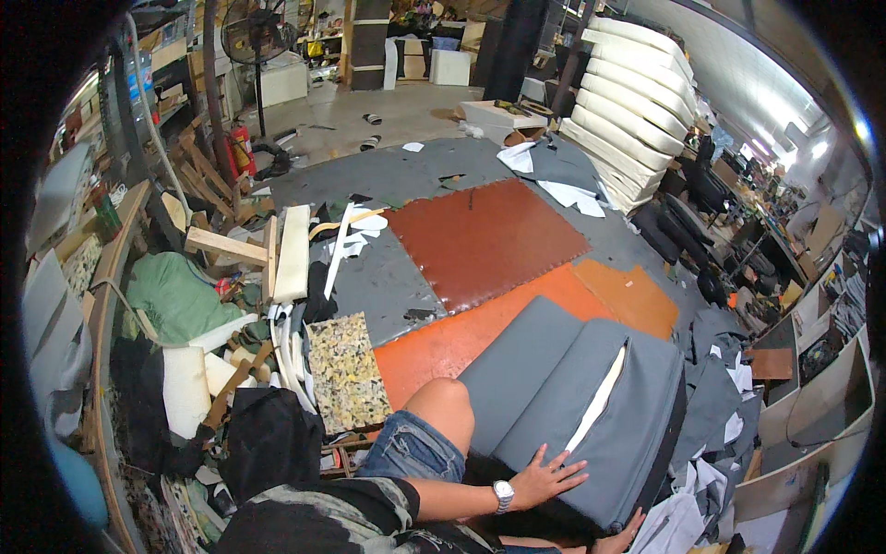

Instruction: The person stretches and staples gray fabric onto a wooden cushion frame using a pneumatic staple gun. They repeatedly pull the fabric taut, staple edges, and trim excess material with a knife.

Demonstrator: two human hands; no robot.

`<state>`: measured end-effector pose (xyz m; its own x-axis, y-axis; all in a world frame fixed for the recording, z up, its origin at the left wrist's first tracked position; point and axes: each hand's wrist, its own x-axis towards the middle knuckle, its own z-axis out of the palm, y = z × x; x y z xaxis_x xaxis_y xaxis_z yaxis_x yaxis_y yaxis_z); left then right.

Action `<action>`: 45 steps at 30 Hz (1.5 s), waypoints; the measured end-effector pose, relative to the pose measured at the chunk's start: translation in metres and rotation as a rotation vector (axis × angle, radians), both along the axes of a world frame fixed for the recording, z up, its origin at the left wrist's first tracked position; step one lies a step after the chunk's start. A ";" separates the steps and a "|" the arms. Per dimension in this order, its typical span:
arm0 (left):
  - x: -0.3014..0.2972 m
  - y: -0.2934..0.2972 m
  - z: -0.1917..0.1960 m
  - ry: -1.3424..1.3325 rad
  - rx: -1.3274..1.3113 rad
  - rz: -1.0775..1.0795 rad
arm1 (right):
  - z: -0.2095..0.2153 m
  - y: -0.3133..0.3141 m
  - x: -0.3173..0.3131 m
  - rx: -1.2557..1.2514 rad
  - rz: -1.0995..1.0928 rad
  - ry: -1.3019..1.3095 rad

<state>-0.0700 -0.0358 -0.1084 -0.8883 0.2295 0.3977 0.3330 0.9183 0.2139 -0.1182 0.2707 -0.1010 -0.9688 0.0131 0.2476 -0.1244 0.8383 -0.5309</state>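
A large grey upholstered cushion [544,406] lies tilted in front of me, beside my bare knee. Along its upper face runs a long slit [600,397], gaping to show white inside. My left hand [550,478], with a watch at the wrist, rests flat on the grey cover just below the slit's near end, its fingers spread. At the cushion's near right corner is my right hand [623,534], its fingers curled at the dark lower edge. The picture's lower border cuts off part of that hand.
Orange [443,342] and brown [489,240] sheets cover the low grey work surface ahead. A speckled foam block [348,369] and wood and foam scraps lie left. Grey fabric pieces [715,415] heap up right. White cushions [637,102] stand stacked behind; a fan [258,32] stands far left.
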 end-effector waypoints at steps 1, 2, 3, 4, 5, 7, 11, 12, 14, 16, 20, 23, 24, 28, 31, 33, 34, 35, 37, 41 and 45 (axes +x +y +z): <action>0.000 0.000 -0.002 0.050 0.007 0.027 | -0.004 0.000 0.001 0.007 -0.029 0.026; -0.001 0.000 -0.003 0.053 0.000 0.032 | -0.006 0.002 0.003 0.002 -0.013 0.011; -0.003 0.001 -0.005 0.033 -0.029 0.042 | -0.008 0.004 0.003 -0.003 0.003 -0.003; -0.005 0.002 -0.007 0.040 -0.003 0.054 | -0.010 0.004 0.003 -0.009 0.017 -0.014; -0.009 0.004 -0.008 0.019 0.000 0.069 | -0.010 0.005 0.002 -0.006 0.023 -0.008; -0.012 0.007 -0.009 0.001 0.004 0.074 | -0.006 0.004 0.002 0.007 0.034 0.001; -0.016 0.002 0.001 -0.028 0.002 0.047 | 0.019 -0.012 0.009 0.036 -0.023 -0.058; -0.016 -0.003 0.006 -0.052 0.014 0.038 | 0.028 -0.019 0.010 -0.004 -0.080 -0.082; -0.014 -0.016 0.017 -0.092 0.083 -0.001 | 0.051 -0.034 0.019 0.037 -0.071 -0.113; -0.007 -0.031 0.028 -0.117 0.121 -0.021 | 0.075 -0.051 0.029 0.126 -0.089 -0.164; 0.015 -0.069 0.040 -0.088 0.186 -0.030 | 0.106 -0.078 0.048 0.206 -0.066 -0.219; 0.029 -0.101 0.043 -0.007 0.248 -0.008 | 0.110 -0.089 0.043 0.399 0.036 -0.279; 0.031 -0.112 0.044 -0.008 0.254 -0.007 | 0.108 -0.092 0.038 0.418 0.113 -0.267; 0.035 -0.122 0.051 -0.072 0.073 0.033 | 0.097 -0.109 0.016 0.647 0.234 -0.465; 0.037 -0.109 0.065 -0.107 0.027 0.078 | 0.100 -0.123 -0.002 0.643 0.251 -0.496; 0.030 -0.110 0.077 -0.174 0.058 0.018 | 0.112 -0.124 -0.015 0.563 0.233 -0.576; 0.026 -0.116 0.084 -0.266 0.102 -0.039 | 0.117 -0.123 -0.022 0.513 0.247 -0.624; 0.017 -0.124 0.090 -0.355 0.149 -0.092 | 0.122 -0.122 -0.028 0.444 0.194 -0.650; -0.019 -0.155 0.100 -0.452 0.555 -0.200 | 0.125 -0.121 -0.035 0.324 0.068 -0.689; -0.067 -0.162 0.095 -0.035 0.460 0.102 | 0.099 -0.134 -0.028 0.257 0.289 -0.034; -0.083 -0.091 0.060 -0.225 0.143 0.078 | 0.078 -0.131 -0.022 0.301 0.255 -0.181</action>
